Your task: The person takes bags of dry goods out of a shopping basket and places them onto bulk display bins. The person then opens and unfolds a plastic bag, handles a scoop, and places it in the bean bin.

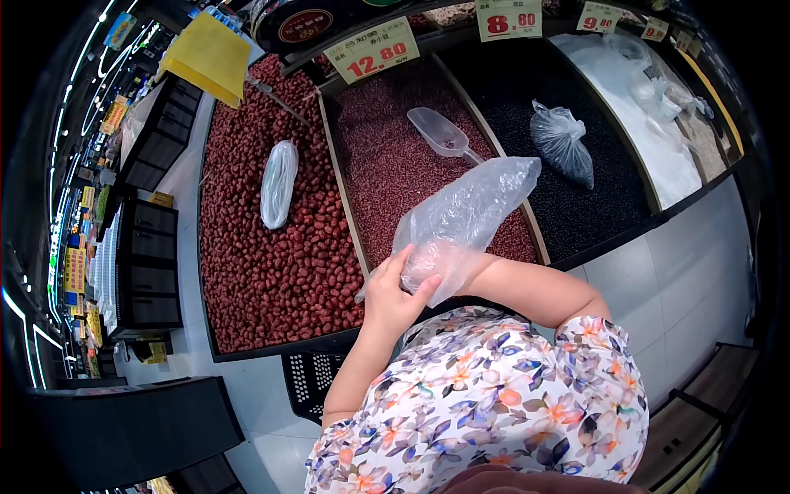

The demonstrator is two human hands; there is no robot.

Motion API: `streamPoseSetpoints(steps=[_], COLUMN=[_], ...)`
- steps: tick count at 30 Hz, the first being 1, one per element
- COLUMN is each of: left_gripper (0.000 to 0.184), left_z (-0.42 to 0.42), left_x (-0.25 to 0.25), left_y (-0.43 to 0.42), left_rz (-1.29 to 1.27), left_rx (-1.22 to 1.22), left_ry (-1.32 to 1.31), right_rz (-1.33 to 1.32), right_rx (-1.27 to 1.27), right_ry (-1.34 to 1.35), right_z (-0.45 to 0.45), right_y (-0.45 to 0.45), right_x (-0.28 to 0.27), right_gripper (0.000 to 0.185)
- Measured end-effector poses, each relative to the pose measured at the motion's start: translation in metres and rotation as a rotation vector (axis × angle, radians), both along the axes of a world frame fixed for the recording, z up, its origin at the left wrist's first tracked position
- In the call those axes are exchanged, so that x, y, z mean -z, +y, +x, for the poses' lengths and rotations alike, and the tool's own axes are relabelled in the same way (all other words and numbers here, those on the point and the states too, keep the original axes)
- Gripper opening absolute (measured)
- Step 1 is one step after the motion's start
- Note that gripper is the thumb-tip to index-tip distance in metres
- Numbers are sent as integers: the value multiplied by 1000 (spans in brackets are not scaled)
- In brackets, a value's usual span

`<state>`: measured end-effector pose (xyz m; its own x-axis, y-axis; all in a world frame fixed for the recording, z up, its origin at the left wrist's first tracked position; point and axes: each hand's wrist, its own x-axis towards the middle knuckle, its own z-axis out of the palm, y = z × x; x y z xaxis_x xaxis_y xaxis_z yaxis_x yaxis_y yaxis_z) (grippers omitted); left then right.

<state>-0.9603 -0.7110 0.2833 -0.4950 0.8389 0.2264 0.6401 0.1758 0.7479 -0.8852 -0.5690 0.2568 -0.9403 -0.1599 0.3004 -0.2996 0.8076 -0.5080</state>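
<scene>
A clear plastic bag point(473, 202) stretches from my hands up and right over the small red beans point(387, 123). My left hand point(395, 288) is at the bag's lower left edge, its thumb and fingers curved around the plastic. My right hand point(436, 259) shows blurrily through the plastic, inside or behind the bag; its fingers cannot be made out. Above the bag, a clear scoop point(440, 133) lies on the red beans with its handle pointing down and right.
Red dates point(271, 280) fill the left bin, with a rolled bundle of bags point(280, 184) on top. At the right are black beans point(568, 218) with a tied bag point(562, 144), then a white bin point(650, 148). Price signs point(374, 53) line the back.
</scene>
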Motion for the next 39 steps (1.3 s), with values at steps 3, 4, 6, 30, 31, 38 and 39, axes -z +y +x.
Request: streamPoseSetpoints(steps=[3,4,6,30,31,38,39], left_gripper=[34,26,22,31,31,56,45], left_z=[-6,-11,-15,-3,-4,-2,0], left_x=[15,23,31,47,47,40,36], left_y=[-5,-8,-11,-24,-25,-29,-28], left_rz=[34,97,66,126,127,-260,-262], left_rx=[-33,-42,-95,302,302,150,53], left_ry=[13,5,-25,-1433,-1432,-303,-139], right_rz=[-83,-28,25,-316,-423,-817,-900], right_rx=[51,-1,31,109,30,296,354], right_ry=[-122,-215,-169,69,123,-31,-43], right_z=[5,11,27,24,22,31,34], right_y=[-3,-4,-16,-5,-5,7,10], right_x=[5,-11,-3,35,40,54,55], right_gripper=[15,26,34,56,51,9,9])
